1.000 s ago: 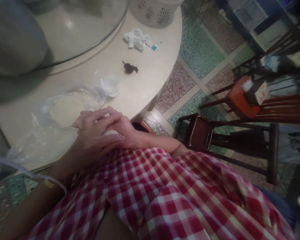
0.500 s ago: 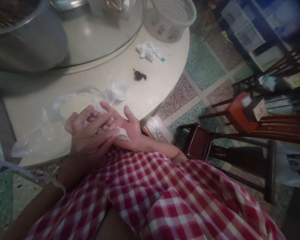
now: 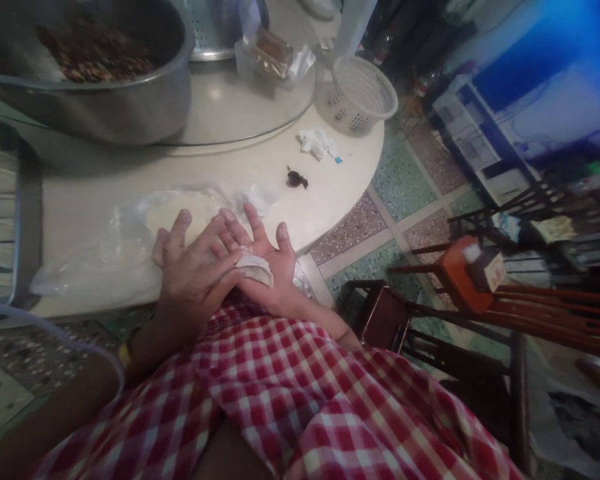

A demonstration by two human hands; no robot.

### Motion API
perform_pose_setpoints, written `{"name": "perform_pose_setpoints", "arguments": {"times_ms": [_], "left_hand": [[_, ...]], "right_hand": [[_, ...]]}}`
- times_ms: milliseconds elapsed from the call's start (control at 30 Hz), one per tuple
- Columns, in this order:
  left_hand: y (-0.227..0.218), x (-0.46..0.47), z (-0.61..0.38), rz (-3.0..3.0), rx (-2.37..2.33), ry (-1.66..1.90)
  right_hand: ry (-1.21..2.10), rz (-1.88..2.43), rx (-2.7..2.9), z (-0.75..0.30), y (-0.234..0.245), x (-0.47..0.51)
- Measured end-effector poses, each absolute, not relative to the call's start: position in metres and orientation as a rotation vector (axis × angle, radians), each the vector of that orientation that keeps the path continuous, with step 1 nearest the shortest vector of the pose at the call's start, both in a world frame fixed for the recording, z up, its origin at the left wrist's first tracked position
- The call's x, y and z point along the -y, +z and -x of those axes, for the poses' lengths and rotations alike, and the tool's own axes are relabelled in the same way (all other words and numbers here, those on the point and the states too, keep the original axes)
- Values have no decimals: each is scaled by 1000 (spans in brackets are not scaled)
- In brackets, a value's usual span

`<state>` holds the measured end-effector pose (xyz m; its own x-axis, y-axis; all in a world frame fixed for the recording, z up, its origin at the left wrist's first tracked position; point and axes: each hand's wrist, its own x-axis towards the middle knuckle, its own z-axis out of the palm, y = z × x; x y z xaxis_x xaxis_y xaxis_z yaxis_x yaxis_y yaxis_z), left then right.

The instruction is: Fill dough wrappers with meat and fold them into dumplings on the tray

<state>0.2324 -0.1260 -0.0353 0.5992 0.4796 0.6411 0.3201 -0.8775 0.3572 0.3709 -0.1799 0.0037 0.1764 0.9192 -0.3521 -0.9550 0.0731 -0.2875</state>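
Observation:
A pale, half-moon dumpling (image 3: pixel 256 269) lies across the upturned palm of my right hand (image 3: pixel 273 267), whose thumb and a finger stick out. From the left, my left hand (image 3: pixel 195 257) reaches over it, back upward, with fingers pressed on the dumpling's near end. Those fingers hide part of the dumpling and some right fingers. White powder marks the fingertips. Just beyond my hands, a clear plastic bag (image 3: pixel 100 267) lies on the table with round, pale yellow dough wrappers (image 3: pixel 173 213) in it.
A big metal pot (image 3: pixel 115 110) holds dark chopped filling (image 3: pixel 100 53). Pale pieces lie in rows in a metal tray (image 3: pixel 29 220) at left. A white basket (image 3: pixel 367 100), crumpled tissue (image 3: pixel 317 143) and a small dark item (image 3: pixel 297 179) are on the table. Chairs (image 3: pixel 460 273) stand right.
The view has shifted, bringing more of the pot and the tray into sight. My left fingers have slid back a little, so more of the dumpling shows on my right palm.

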Motion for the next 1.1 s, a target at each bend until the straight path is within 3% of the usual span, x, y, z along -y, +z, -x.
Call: {"name": "perform_pose_setpoints", "arguments": {"times_ms": [467,1100], "left_hand": [[-28,120,-233,-2583,-594,1412],[-25,115,-233,-2665,-609,1420]], "right_hand": [[1335,541,-100,-373,9,172],[1388,486,-153,-374,12,175]]}}
